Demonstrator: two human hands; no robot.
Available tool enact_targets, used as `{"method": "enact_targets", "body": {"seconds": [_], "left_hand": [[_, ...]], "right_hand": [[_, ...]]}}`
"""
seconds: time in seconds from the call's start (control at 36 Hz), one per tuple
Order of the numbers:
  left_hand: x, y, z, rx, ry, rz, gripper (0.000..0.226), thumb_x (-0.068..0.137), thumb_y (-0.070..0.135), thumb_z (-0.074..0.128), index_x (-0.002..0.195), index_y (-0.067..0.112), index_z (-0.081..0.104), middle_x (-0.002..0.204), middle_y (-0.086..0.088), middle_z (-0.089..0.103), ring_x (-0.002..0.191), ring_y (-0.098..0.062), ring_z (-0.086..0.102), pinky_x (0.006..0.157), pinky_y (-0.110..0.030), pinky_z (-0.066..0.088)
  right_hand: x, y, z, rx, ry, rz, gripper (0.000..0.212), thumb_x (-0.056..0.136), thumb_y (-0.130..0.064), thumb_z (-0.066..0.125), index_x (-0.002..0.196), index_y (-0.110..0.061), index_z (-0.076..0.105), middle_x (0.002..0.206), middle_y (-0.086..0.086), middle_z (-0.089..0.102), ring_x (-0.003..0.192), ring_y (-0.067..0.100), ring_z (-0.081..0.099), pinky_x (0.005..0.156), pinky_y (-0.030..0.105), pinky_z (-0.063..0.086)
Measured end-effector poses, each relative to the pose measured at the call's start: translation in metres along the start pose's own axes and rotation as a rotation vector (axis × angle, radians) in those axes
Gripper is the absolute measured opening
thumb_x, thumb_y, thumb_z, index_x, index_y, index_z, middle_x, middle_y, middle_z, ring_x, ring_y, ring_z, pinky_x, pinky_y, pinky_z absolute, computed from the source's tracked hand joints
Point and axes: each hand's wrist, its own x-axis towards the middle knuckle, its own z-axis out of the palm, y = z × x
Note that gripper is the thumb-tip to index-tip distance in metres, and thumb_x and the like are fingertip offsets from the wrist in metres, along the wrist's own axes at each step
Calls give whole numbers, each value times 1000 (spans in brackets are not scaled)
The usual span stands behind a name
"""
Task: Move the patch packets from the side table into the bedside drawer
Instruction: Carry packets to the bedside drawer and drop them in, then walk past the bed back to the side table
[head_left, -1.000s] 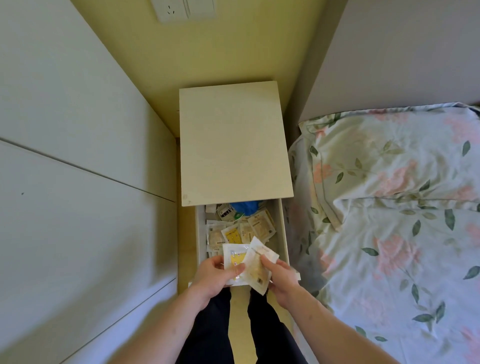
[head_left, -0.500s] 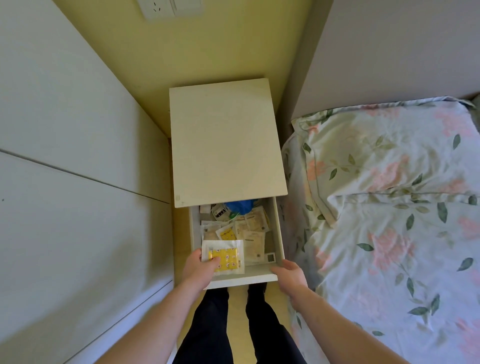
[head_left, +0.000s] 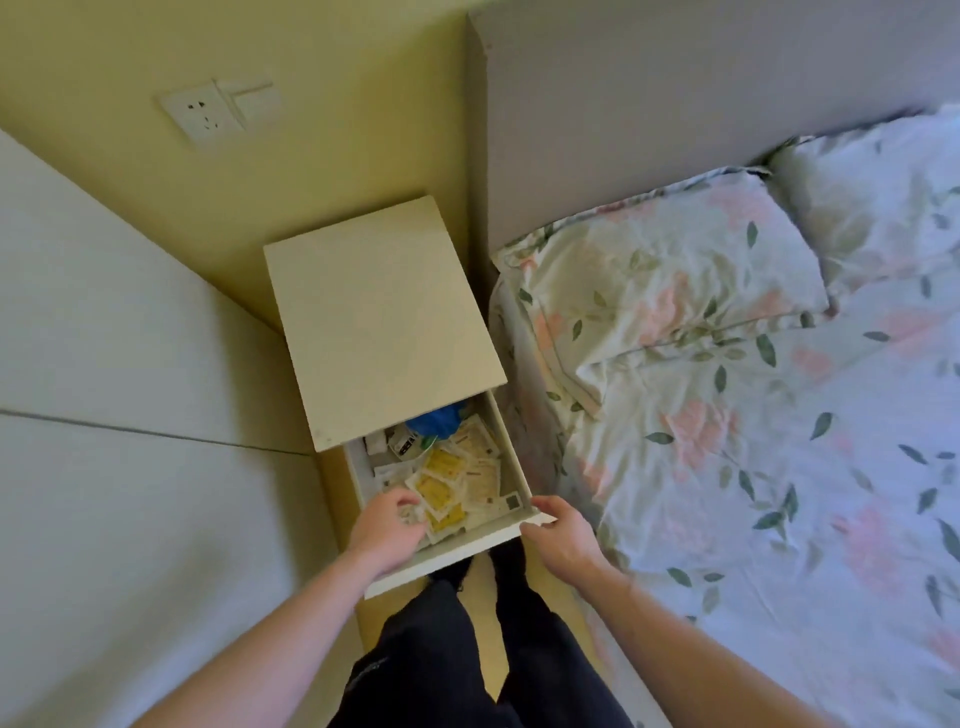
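Note:
The bedside drawer stands pulled out under the cream side table. Several white and yellow patch packets lie loosely piled inside it. My left hand reaches into the drawer's front left corner, and its fingers and thumb pinch the edge of a yellow patch packet lying on the pile. My right hand grips the right corner of the drawer front, fingers curled over its top edge.
A blue object and small white boxes sit at the drawer's back. The bed with floral bedding presses against the right side. A white cabinet closes the left. My dark-trousered legs stand before the drawer.
My right hand let go of its packet and took hold of the drawer front. My left hand lowered the yellow packet onto the pile in the drawer. The view swung left.

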Motion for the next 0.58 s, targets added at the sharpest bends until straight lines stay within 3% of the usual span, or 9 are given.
{"method": "enact_targets", "body": {"seconds": [0.11,0.28,0.39,0.58], "left_hand": [[-26,20,-7,147,-26,201,35,93,27,67,126,24,60,131,9,56,120,-10,54,106,-34,47],[-58,46,-5,492,-191,495,37,93,37,64,128,35,54,137,17,46,122,-4,50,108,-31,45],[-88,72,2,630,-221,674,44,93,37,63,135,33,51,144,17,40,125,-4,45,108,-30,44],[-165,122,46,797,-208,942,46,94,40,63,138,36,49,154,17,32,141,-6,35,117,-30,35]], "right_hand": [[-38,2,-9,-26,57,-50,47,92,-33,60,138,-32,51,123,-2,65,91,8,65,76,20,54],[-101,23,-14,11,237,-107,55,90,-36,65,142,-30,49,143,-6,53,129,14,52,108,31,44],[-152,54,-14,40,352,-94,58,91,-38,63,145,-31,44,147,-10,47,133,8,46,110,25,36],[-235,127,-24,211,557,-68,60,93,-43,61,147,-35,39,153,-12,39,138,10,39,111,28,33]]}}
